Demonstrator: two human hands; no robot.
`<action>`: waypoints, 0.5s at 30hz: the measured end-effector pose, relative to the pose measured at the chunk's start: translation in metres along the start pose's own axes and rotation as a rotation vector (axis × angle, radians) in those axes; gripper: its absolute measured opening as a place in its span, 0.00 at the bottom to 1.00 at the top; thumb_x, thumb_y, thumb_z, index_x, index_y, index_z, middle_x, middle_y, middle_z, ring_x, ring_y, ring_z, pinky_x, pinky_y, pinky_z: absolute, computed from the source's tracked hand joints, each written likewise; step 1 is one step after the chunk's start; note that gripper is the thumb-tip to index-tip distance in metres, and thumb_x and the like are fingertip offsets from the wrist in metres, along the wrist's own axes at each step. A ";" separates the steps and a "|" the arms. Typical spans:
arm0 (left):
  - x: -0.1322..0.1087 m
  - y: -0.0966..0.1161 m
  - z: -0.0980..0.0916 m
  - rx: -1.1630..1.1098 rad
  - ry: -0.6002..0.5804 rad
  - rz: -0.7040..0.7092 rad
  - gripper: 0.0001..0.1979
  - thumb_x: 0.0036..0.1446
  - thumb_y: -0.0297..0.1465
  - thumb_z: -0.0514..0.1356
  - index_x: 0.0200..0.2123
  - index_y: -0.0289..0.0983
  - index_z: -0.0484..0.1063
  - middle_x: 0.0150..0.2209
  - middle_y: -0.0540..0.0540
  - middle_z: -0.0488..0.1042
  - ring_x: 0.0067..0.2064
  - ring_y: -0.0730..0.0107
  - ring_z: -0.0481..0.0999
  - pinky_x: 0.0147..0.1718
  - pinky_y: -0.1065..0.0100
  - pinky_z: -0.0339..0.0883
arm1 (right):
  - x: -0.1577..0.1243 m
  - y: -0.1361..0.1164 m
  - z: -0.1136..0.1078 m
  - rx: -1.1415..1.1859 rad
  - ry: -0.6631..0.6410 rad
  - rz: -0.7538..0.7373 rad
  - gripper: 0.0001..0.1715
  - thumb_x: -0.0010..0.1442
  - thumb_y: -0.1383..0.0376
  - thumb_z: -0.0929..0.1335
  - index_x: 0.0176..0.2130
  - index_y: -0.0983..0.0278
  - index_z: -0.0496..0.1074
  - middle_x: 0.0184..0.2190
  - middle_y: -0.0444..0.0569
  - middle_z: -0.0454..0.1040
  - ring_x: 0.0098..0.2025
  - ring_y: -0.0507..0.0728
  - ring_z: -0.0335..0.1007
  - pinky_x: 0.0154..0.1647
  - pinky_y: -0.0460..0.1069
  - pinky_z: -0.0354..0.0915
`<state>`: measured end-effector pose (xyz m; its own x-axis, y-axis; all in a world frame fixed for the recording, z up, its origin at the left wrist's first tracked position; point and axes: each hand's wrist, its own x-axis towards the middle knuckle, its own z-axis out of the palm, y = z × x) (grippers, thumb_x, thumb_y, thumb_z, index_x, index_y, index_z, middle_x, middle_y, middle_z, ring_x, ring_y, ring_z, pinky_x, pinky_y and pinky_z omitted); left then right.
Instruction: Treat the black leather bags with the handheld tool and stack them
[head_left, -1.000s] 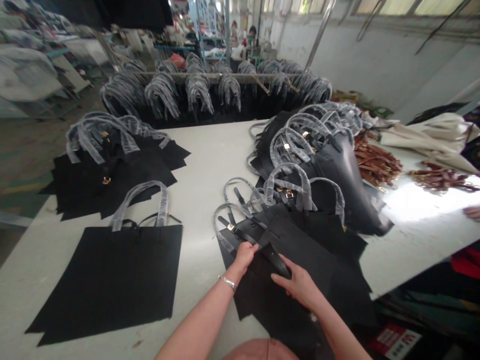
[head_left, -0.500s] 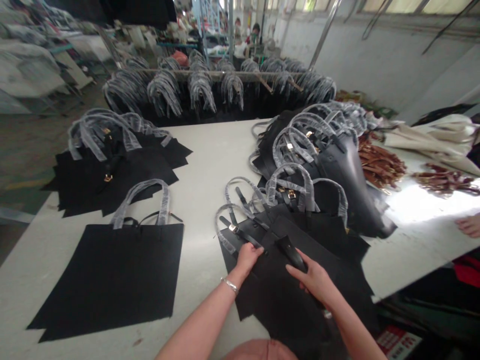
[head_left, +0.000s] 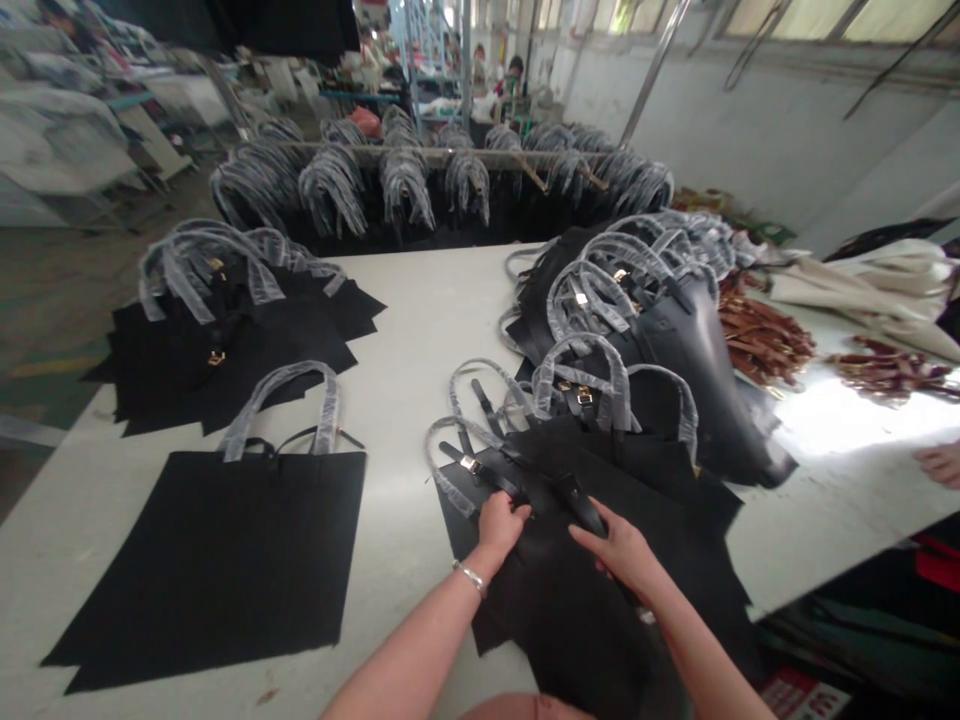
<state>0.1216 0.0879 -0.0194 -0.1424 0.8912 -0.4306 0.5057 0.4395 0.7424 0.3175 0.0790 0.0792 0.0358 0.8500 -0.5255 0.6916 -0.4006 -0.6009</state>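
A black tote bag (head_left: 577, 610) lies flat in front of me on top of other black bags. My left hand (head_left: 501, 528), with a silver bracelet at the wrist, is closed at the end of a black strap with a gold buckle (head_left: 470, 464). In my right hand (head_left: 619, 548) is a wider black strap (head_left: 583, 503), gripped between thumb and fingers; its lower end runs down under the hand. Plastic-wrapped handles (head_left: 459, 425) stick out from the bags beyond my left hand.
On the left lie another black bag (head_left: 225, 560) and a stack of bags (head_left: 247, 350). More bags (head_left: 675, 350) are heaped at the right, beside brown straps (head_left: 765, 340) and cream material (head_left: 862, 285). A rack of bags (head_left: 405, 185) stands behind the table; another person's hand (head_left: 941, 465) shows at the right edge.
My left hand has shifted slightly down and right, its fingers curling in more. My right hand and the wide strap have barely moved. The view has tilted slightly.
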 end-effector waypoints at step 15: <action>0.000 -0.004 -0.001 0.093 0.017 0.136 0.06 0.53 0.32 0.64 0.33 0.34 0.75 0.33 0.44 0.78 0.37 0.64 0.77 0.34 0.70 0.62 | -0.024 -0.006 -0.011 -0.018 0.165 -0.062 0.42 0.54 0.50 0.67 0.63 0.66 0.61 0.19 0.41 0.74 0.22 0.58 0.74 0.30 0.50 0.69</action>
<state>0.1190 0.0868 -0.0218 -0.0810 0.9438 -0.3205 0.5977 0.3034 0.7421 0.3205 0.0645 0.1016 0.1099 0.9179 -0.3812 0.7086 -0.3413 -0.6176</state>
